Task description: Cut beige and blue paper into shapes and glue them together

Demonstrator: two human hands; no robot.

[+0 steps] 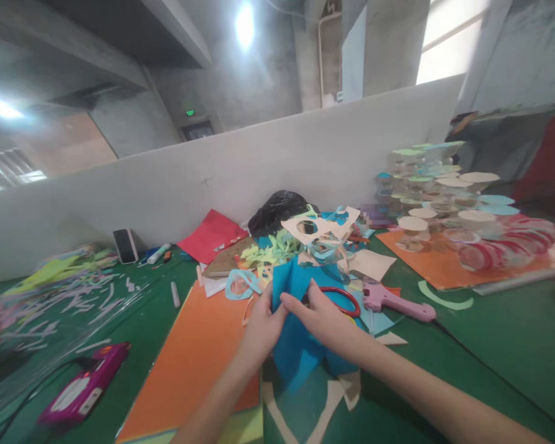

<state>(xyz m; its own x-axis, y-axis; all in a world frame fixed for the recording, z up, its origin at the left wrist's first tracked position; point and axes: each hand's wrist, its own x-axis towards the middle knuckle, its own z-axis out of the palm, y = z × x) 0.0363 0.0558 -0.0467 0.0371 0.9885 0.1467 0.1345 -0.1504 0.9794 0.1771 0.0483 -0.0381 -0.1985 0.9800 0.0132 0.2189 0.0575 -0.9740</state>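
Lying well off to the left of the left hand (264, 316), pale paper strips (106, 299) scatter over the green table (152, 351). Nearer, and lower than that hand, sits a magenta device (90, 385) with a dark cable. Beyond it a phone (126, 245) stands propped near the white partition (176, 179), and a white tube (175, 295) lies on the table. An orange sheet (185, 364) spreads just beside the left hand and partly under its forearm; a red sheet (211, 234) lies farther back.

The left hand pinches the left edge of a folded blue sheet (291, 351), which is held up between both hands. The right hand (318, 308) holds the other side, its thumb across the front; its remaining fingers are partly hidden. Behind the hands rise paper offcuts (277, 246) and a black bag (277, 213).

Just right of the right hand shows a red loop handle (351, 302), then a pink glue gun (400, 302). Farther right and back stand clear cups topped with paper discs (414, 223), beside a red-and-white row (509, 243) on a second orange sheet (435, 274).
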